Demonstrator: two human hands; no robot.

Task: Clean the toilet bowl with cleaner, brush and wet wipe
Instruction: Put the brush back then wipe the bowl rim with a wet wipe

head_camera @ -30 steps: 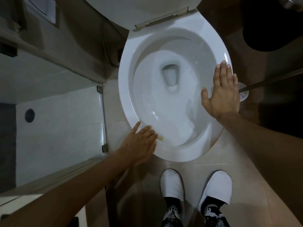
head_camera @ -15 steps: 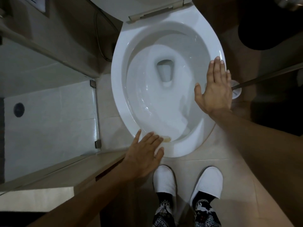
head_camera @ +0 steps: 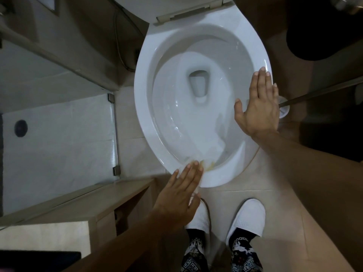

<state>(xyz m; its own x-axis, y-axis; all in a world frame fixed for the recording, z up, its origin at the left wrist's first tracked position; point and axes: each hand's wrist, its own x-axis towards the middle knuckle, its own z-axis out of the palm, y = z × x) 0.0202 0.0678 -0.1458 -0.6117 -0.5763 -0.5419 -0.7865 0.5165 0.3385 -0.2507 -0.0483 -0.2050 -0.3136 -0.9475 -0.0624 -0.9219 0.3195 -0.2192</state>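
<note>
The white toilet bowl (head_camera: 141, 107) fills the middle of the view, its lid (head_camera: 176, 8) raised at the top. My left hand (head_camera: 180, 195) lies flat with straight fingers on the front rim. It presses a white wet wipe (head_camera: 196, 191), of which only an edge shows under the palm. A yellowish smear (head_camera: 209, 166) sits on the inner front rim just right of my fingertips. My right hand (head_camera: 257, 107) rests flat and open on the right rim. The toilet brush's dark handle (head_camera: 314, 93) sticks out of its white holder (head_camera: 284, 110) just beyond that hand.
A glass shower partition (head_camera: 114, 134) and a wooden ledge (head_camera: 98, 201) stand close on the left. A black bin (head_camera: 324, 30) sits at the top right. My feet in white slippers (head_camera: 247, 218) stand on the tiled floor in front of the bowl.
My left hand has slid along the front rim toward the middle, onto the edge of the yellowish smear. My right hand has stayed flat on the right rim.
</note>
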